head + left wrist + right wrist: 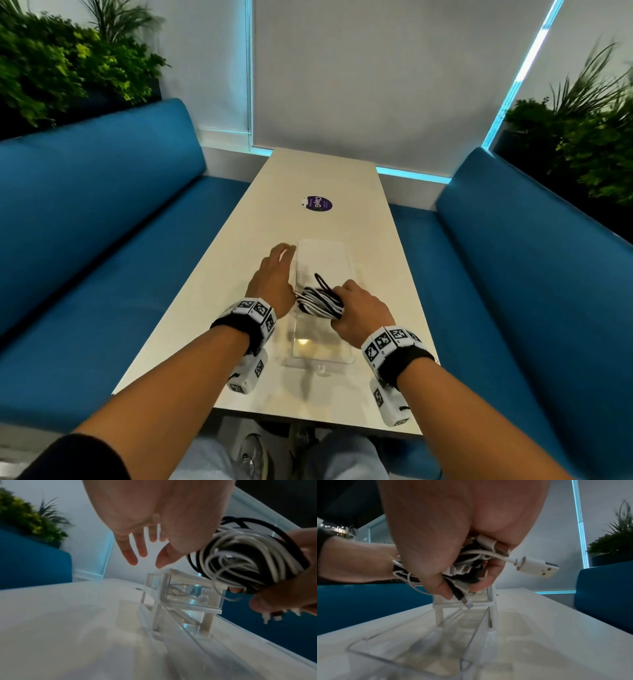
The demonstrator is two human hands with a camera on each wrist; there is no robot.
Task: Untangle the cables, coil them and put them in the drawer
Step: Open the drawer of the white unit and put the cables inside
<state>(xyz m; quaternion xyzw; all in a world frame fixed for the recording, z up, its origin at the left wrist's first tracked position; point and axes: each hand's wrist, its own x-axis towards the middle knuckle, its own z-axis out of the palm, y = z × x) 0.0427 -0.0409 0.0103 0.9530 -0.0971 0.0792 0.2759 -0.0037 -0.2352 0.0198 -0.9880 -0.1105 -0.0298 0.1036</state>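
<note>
My right hand (356,308) grips a coiled bundle of black and white cables (320,298) (243,561) (465,566) just above the pulled-out clear drawer (318,346). A white USB plug (537,566) sticks out of the fist to the right. The drawer (426,642) belongs to a small transparent drawer unit (320,260) (181,592) in the middle of the white table (205,329). My left hand (274,274) (145,547) hovers open beside the unit's left side, fingers spread, holding nothing.
A purple round sticker (318,204) lies farther back on the table. Blue benches (102,222) flank the table on both sides, with plants (61,65) behind them. The unit's upper drawer (185,588) holds small items.
</note>
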